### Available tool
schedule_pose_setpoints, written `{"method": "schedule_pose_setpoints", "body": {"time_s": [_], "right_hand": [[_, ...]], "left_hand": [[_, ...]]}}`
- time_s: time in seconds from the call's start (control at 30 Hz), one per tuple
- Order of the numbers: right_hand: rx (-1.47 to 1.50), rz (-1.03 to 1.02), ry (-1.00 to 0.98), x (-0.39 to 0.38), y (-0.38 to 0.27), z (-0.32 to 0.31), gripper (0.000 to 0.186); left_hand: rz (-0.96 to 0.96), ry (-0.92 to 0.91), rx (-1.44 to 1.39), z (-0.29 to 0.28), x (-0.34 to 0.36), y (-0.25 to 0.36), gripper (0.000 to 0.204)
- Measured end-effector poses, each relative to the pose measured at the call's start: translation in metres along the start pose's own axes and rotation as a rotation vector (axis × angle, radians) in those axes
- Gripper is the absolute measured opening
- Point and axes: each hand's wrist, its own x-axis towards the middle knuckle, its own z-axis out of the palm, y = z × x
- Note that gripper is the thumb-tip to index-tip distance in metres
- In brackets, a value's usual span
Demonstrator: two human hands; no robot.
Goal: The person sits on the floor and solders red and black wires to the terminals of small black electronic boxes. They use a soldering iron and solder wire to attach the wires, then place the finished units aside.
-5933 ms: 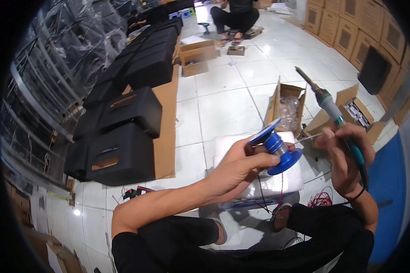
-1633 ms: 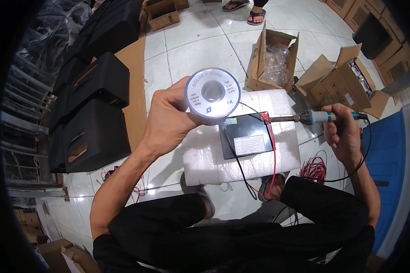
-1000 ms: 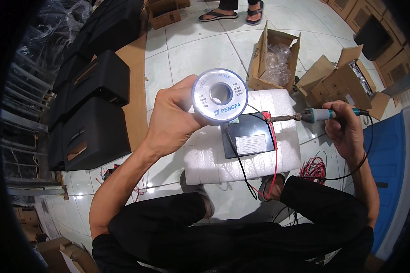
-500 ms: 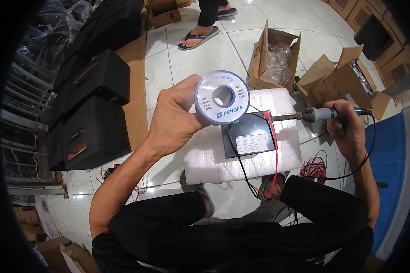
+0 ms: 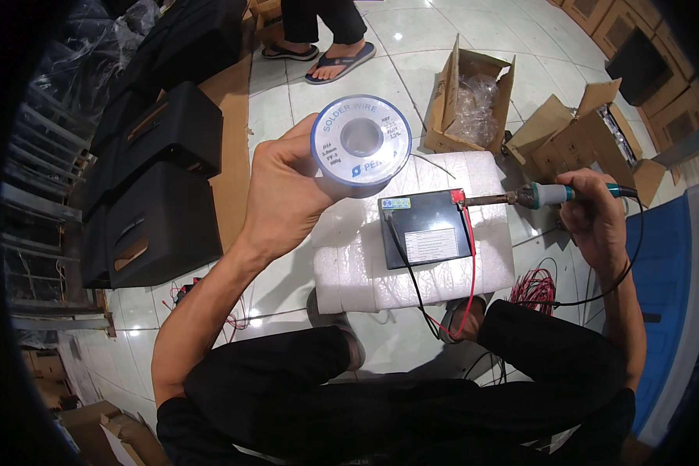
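My left hand point(image 5: 287, 182) is closed round a spool of solder wire point(image 5: 394, 151), held up above the far left part of a white foam block point(image 5: 489, 268). A short end of solder point(image 5: 436, 165) sticks out from the spool to the right. On the foam lies a black battery point(image 5: 435, 213) with a white label. A red wire point(image 5: 470, 256) and a black wire point(image 5: 412, 272) run from its terminals toward me. My right hand point(image 5: 594, 213) grips a soldering iron point(image 5: 547, 196) with a green and white handle. Its tip is at the red terminal point(image 5: 457, 196).
Black cases point(image 5: 167, 221) are stacked at the left on cardboard. Open cartons point(image 5: 470, 101) stand beyond the foam and to the right. Bundled red and black wires point(image 5: 533, 289) lie on the tiles. Another person's sandalled feet point(image 5: 342, 62) are at the far side.
My left hand has drawn the solder spool up and left, away from the battery, uncovering its top corner. The iron stays at the red terminal. The other person's feet have come closer together.
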Motion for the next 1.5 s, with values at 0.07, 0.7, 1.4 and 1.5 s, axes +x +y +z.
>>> {"method": "schedule_pose_setpoints", "body": {"time_s": [0.07,0.7,1.4,1.5], "right_hand": [[0.010,0.003,-0.007,0.000,-0.001,-0.001,0.027],[0.020,0.091,0.019,0.012,-0.004,-0.001,0.030],[0.045,0.111,-0.094,0.023,-0.002,-0.010,0.026],[0.048,0.109,-0.090,0.023,-0.002,-0.011,0.025]], "left_hand": [[-0.002,0.000,-0.008,0.001,-0.001,0.001,0.033],[0.133,-0.095,0.036,-0.008,0.001,0.003,0.035],[0.125,-0.159,0.049,0.004,-0.003,-0.003,0.036],[0.140,-0.138,0.058,0.005,-0.004,-0.003,0.035]]}}
